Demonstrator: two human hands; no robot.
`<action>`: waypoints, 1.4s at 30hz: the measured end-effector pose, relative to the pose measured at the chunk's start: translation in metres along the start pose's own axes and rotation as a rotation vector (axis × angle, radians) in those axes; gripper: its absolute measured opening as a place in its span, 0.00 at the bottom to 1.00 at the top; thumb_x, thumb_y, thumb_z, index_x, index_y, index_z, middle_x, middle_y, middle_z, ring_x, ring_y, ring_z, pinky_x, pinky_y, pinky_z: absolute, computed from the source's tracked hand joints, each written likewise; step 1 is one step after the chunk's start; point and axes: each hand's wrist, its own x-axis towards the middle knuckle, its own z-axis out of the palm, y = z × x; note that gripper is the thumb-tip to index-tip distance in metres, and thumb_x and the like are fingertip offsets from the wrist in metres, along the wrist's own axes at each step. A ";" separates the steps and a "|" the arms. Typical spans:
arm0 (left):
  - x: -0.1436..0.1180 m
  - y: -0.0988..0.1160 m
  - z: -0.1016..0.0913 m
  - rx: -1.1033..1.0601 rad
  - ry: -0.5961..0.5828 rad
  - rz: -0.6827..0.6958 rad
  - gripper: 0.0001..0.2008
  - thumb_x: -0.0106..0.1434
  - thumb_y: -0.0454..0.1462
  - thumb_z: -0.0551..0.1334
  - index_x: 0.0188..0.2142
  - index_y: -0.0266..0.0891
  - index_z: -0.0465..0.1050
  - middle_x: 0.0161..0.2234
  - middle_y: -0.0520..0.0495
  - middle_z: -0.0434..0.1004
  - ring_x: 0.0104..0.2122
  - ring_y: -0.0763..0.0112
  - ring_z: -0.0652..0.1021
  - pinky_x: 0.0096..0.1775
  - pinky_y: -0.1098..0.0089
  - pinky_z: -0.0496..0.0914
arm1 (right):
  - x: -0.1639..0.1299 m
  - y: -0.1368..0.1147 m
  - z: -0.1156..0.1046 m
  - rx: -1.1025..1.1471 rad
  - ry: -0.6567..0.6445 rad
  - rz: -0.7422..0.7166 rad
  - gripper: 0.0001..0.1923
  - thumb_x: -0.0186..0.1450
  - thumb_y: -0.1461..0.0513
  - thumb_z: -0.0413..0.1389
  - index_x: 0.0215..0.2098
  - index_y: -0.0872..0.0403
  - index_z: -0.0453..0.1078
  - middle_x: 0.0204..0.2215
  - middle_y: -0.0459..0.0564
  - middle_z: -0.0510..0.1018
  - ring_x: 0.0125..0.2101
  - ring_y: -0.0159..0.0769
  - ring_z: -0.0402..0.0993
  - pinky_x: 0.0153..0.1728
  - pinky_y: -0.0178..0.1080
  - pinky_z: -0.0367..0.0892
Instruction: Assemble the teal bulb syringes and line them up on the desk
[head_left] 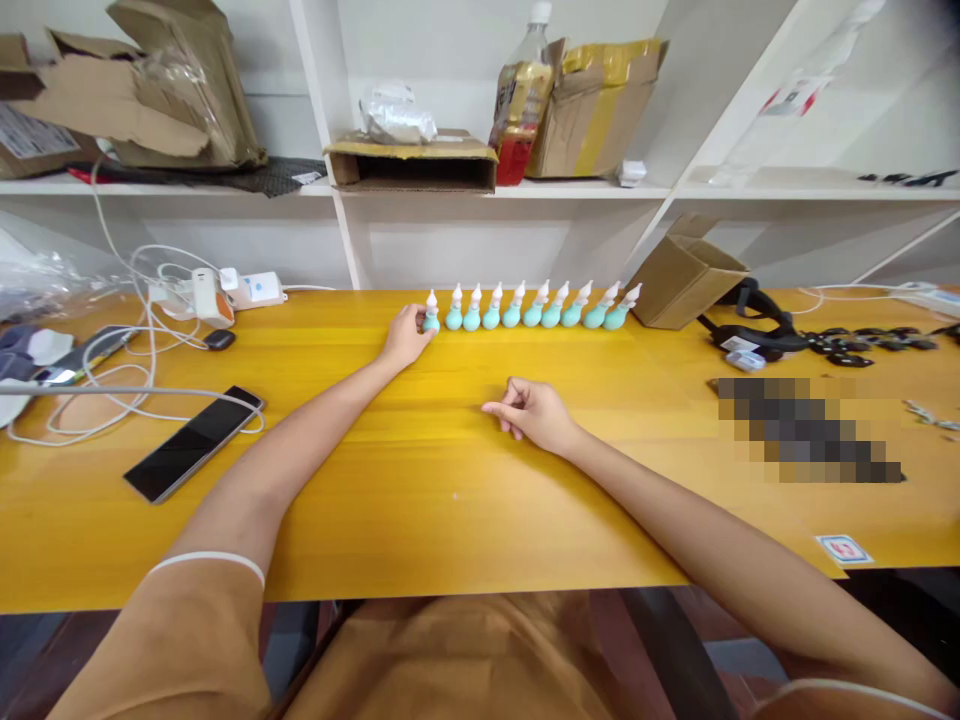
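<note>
My left hand (406,337) is closed around the leftmost small bottle (431,316), which has a teal rounded base and a white pointed top. It stands upright on the table. To its right, several matching teal-and-white bottles (512,308) form a row along the back of the table, the rightmost ones leaning in view. My right hand (536,414) rests over the middle of the table, fingers curled in and thumb pointing left, with nothing visible in it. It is apart from the row.
A black phone (193,445) and tangled white cables (154,345) lie on the left. At the back right stands an open cardboard box (679,275), beside a black strapped device (757,335). Shelving (502,205) with boxes and a drink bottle (520,105) rises behind the yellow table (420,500).
</note>
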 end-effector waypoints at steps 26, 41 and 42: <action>0.003 -0.008 0.005 0.109 0.062 -0.008 0.19 0.65 0.32 0.70 0.54 0.38 0.72 0.54 0.35 0.81 0.54 0.53 0.81 0.61 0.53 0.73 | 0.003 0.003 -0.009 -0.148 -0.120 -0.271 0.11 0.65 0.68 0.52 0.40 0.54 0.77 0.36 0.48 0.79 0.23 0.28 0.71 0.28 0.35 0.67; -0.057 0.064 -0.009 0.130 -0.157 0.034 0.12 0.62 0.34 0.67 0.44 0.42 0.71 0.46 0.43 0.81 0.45 0.55 0.80 0.51 0.56 0.75 | -0.003 -0.003 -0.005 -0.281 -0.019 -0.429 0.14 0.61 0.73 0.53 0.39 0.52 0.74 0.31 0.44 0.66 0.32 0.35 0.66 0.36 0.38 0.61; -0.070 0.072 -0.012 0.123 -0.221 0.066 0.11 0.61 0.35 0.67 0.43 0.43 0.72 0.45 0.45 0.81 0.44 0.57 0.80 0.51 0.57 0.75 | -0.004 -0.004 -0.004 -0.281 -0.021 -0.436 0.14 0.61 0.73 0.53 0.39 0.52 0.74 0.31 0.44 0.65 0.32 0.35 0.65 0.36 0.38 0.61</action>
